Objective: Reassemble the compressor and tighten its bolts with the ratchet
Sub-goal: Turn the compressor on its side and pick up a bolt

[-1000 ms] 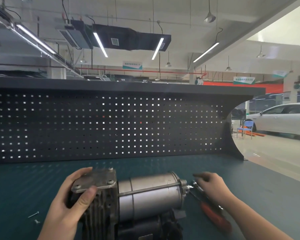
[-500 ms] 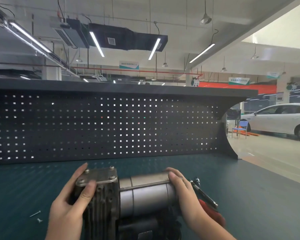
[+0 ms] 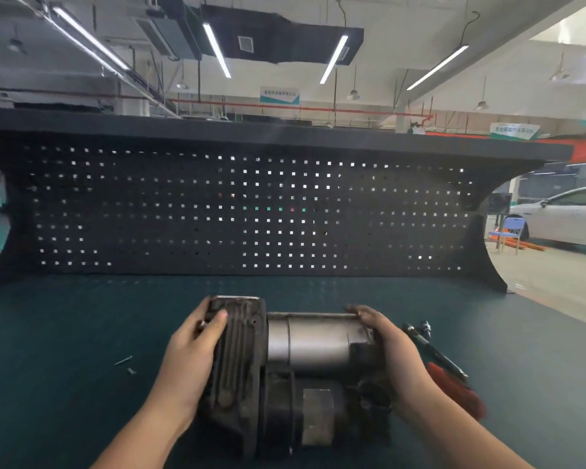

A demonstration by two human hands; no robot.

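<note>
1. Dark teal table (image 3: 82,333) carries the grey metal compressor (image 3: 295,367), centre front.
2. Left hand (image 3: 193,353) grips the finned head; right hand (image 3: 386,353) wraps the motor end, fingers curled.
3. Step, likely: repositioning. Next: pick up the red-handled ratchet (image 3: 437,363), just right.
4. Loose small screws (image 3: 124,363) lie left.

Looks like I'm in a car workshop / garage bay, def not a home. Dark pegboard (image 3: 251,211) backs a green-matted workbench (image 3: 65,333), w/ strip lights (image 3: 216,50) and ductwork (image 3: 285,38) overhead. White car (image 3: 569,218) parked on the shop floor off to the right, blue chair (image 3: 509,231) just beside it.
</note>
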